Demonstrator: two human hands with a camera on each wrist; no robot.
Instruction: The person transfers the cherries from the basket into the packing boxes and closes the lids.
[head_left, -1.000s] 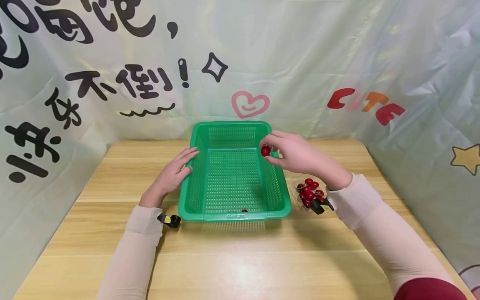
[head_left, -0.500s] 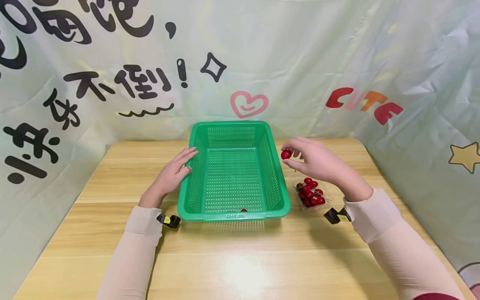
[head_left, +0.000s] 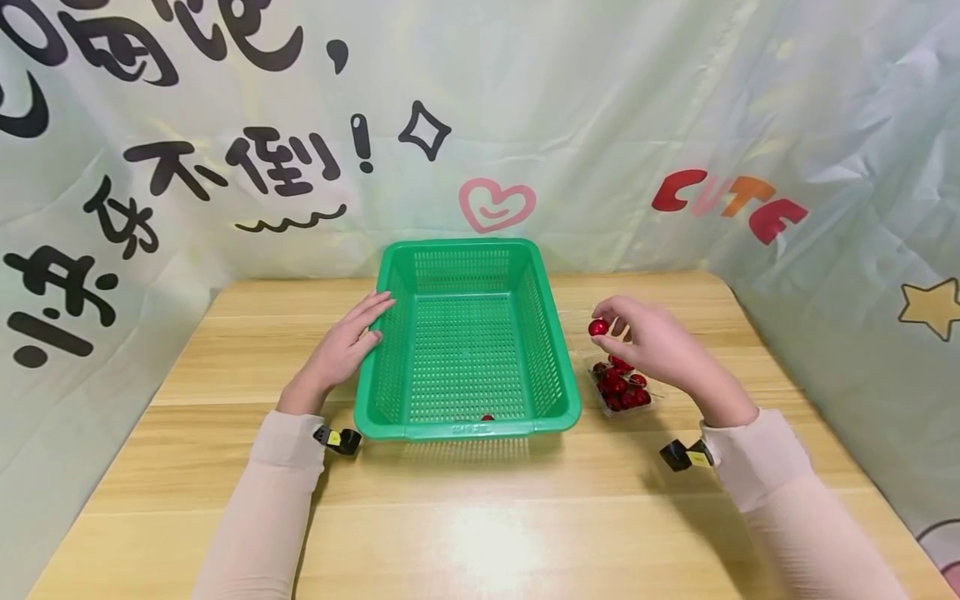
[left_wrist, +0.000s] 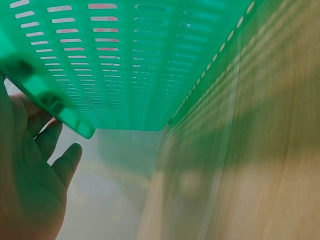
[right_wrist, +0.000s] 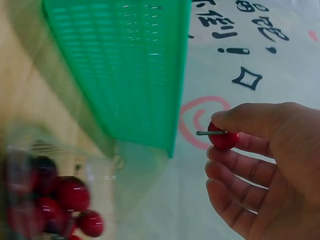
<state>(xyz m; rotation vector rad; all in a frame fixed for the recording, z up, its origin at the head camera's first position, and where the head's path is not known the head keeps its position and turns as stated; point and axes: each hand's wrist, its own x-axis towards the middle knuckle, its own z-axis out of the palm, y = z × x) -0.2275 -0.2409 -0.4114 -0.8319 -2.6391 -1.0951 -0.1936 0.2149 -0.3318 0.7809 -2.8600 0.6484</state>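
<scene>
My right hand (head_left: pixel 660 348) pinches a red cherry (head_left: pixel 597 327) between thumb and fingertips, above the far side of a clear plastic box (head_left: pixel 609 412). A short stem on this cherry shows in the right wrist view. More cherries (head_left: pixel 617 385) fill the box. To the left, my left hand (head_left: pixel 336 352) rests with straight fingers on the left rim of a green basket (head_left: pixel 465 431). Its thumb stands apart from the rim in the left wrist view. One small red cherry (head_left: pixel 487 417) is partly hidden behind the basket's near rim.
The basket and box stand side by side on a wooden table (head_left: pixel 480 525). A printed cloth (head_left: pixel 600 108) hangs behind the table and along both sides. Each wrist wears a small black camera, such as the right one (head_left: pixel 677 456).
My right hand has moved right from over the basket's right rim and then down towards the box, with the cherry still pinched. The left hand has stayed on the rim.
</scene>
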